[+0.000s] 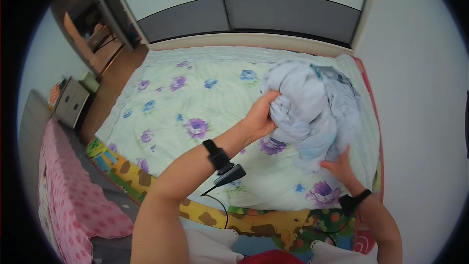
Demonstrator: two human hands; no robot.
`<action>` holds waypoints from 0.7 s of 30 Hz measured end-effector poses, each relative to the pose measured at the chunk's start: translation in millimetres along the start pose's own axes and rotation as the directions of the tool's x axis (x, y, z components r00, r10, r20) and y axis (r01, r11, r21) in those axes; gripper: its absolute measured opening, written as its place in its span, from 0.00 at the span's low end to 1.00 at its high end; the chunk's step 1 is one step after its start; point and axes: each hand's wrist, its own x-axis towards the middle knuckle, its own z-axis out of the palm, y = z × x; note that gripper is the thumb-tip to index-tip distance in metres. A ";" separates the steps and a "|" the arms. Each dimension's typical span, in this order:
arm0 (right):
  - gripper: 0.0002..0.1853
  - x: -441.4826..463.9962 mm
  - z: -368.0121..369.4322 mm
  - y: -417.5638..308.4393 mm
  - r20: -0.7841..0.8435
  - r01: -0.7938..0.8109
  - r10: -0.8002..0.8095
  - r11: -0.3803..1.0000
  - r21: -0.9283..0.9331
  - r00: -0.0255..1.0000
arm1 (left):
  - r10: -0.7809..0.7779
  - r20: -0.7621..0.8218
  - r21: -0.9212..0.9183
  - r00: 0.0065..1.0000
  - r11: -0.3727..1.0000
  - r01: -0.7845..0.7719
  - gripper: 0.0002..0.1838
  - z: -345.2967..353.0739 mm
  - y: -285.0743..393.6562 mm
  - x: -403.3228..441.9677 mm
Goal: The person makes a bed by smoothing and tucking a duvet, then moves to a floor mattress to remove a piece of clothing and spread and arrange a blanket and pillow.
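I have the left hand [264,115] clamped on bunched pale-blue cloth [303,98], right on the floral bedding [166,102]; my right hand [343,170], thumb and fingers apart, is at its near edge.

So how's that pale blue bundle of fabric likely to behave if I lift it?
The pale blue bundle will probably be floppy, since it lies in soft, crumpled folds. It's likely fairly light for its bulk, as the cloth looks thin. Lifted by the left hand alone, it may sag, because much of it spreads loosely beyond that grip.
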 end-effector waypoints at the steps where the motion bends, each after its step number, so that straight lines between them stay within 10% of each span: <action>1: 0.67 -0.7 1.5 -26.9 0.111 0.029 -0.024 0.999 -0.039 0.994 | -0.024 0.060 -0.044 0.998 0.999 0.026 0.27 30.9 1.3 -8.2; 7: 0.37 19.0 22.0 -10.9 0.239 0.493 -0.432 0.785 -0.375 0.870 | -0.148 0.164 -0.118 0.975 0.979 0.169 0.28 98.9 -33.8 -37.6; 9: 0.31 32.1 36.1 18.6 0.133 0.454 -0.440 0.885 -0.102 0.888 | -0.176 0.004 0.017 0.984 0.984 0.176 0.29 87.1 -58.3 -43.4; 12: 0.30 44.2 31.9 14.4 0.234 -0.245 0.100 0.610 0.754 0.967 | -0.158 -0.425 0.428 0.891 0.833 0.351 0.36 64.9 -71.1 -46.0; 14: 0.28 48.8 -10.1 -57.9 0.378 -0.577 0.509 0.316 0.754 0.773 | 0.037 -0.577 0.647 0.816 0.631 0.429 0.42 15.0 -83.8 -41.9; 18: 0.44 59.3 -37.4 -52.3 -0.015 -0.342 0.387 0.833 0.435 0.922 | 0.472 -0.452 0.886 0.757 0.139 0.443 0.53 -84.0 -91.4 -38.7; 21: 0.53 50.2 -53.3 -68.1 0.038 -0.472 0.496 0.797 0.376 0.868 | 0.458 -0.050 0.968 0.887 -0.198 0.156 0.53 -201.6 -80.9 -23.1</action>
